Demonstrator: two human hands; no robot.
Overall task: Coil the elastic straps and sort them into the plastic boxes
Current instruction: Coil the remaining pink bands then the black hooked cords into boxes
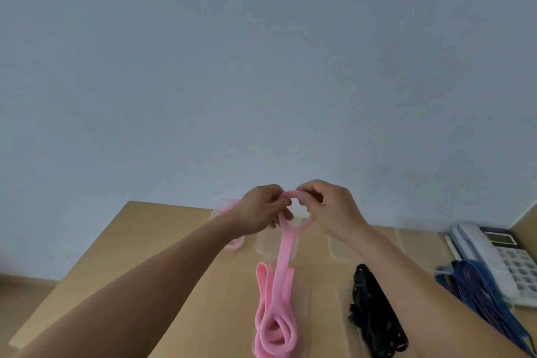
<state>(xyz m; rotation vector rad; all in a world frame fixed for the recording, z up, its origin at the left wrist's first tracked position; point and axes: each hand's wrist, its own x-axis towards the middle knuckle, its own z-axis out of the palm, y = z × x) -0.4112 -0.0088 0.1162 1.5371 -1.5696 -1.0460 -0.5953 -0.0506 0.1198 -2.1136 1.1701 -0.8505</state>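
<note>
A pink elastic strap (283, 259) hangs from both hands above the brown table (162, 241). My left hand (261, 209) pinches its top end, and my right hand (331, 206) pinches the same loop just to the right. The strap's lower part lies in loose loops (273, 328) on the table near the front edge. A clear plastic box (229, 206) holding pink straps sits behind my left wrist. More clear boxes (415, 235) stand along the table's back, partly hidden by my arms.
A bundle of black straps (372, 314) lies right of the pink loops. Blue straps (479, 296) lie at the far right, over a white desk telephone (499, 256). A grey wall rises behind the table.
</note>
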